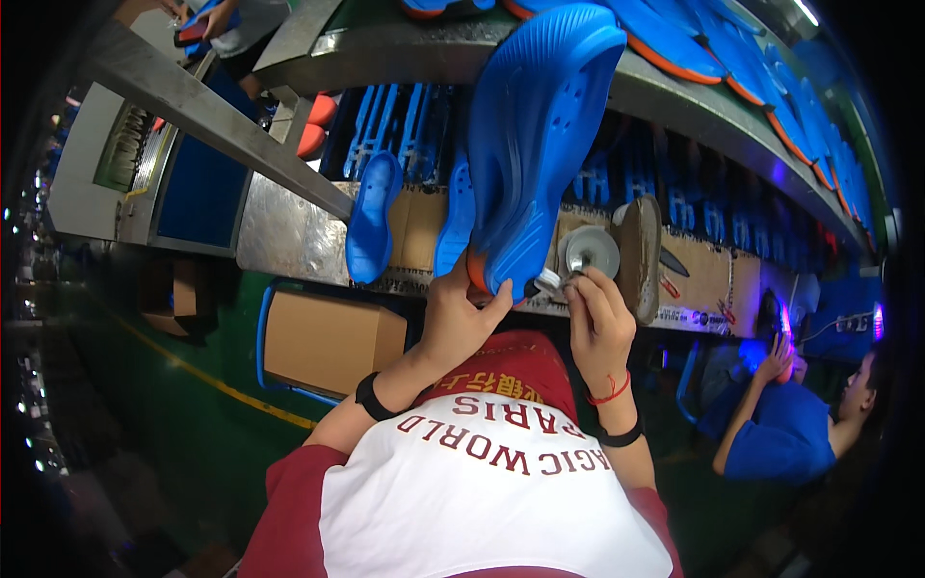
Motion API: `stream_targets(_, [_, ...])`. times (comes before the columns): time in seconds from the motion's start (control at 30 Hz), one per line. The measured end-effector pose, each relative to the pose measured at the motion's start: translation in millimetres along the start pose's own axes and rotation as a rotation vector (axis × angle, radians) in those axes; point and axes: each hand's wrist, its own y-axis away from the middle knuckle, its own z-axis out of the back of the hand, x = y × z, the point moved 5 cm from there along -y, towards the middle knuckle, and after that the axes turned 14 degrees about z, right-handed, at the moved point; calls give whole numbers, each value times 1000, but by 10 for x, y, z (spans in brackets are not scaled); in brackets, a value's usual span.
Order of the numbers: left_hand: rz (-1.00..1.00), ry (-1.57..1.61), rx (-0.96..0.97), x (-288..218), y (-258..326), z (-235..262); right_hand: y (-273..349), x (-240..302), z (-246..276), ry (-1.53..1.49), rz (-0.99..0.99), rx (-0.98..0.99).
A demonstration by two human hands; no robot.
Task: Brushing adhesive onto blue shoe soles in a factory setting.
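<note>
You have one blue shoe [540, 154] over the bench [289, 231], its orange-edged heel gripped in your left hand [458, 323]; your right hand [602, 318] is just right of that heel, fingertips drawn together, and I cannot tell what they hold; two blue insoles [374, 217] lie left of the shoe, one partly behind it; one white bowl [602, 249] sits right of the shoe, its contents unclear; one open carton [193, 289], well left of the shoe, contains something blue.
</note>
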Motion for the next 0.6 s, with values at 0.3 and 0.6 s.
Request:
stream_targets(0.3, [-108, 326, 147, -539, -540, 421, -69, -100, 235, -29, -71, -154])
stream_targets(0.6, [270, 727, 31, -876, -2298, 1837, 25, -93, 105, -90, -92, -127])
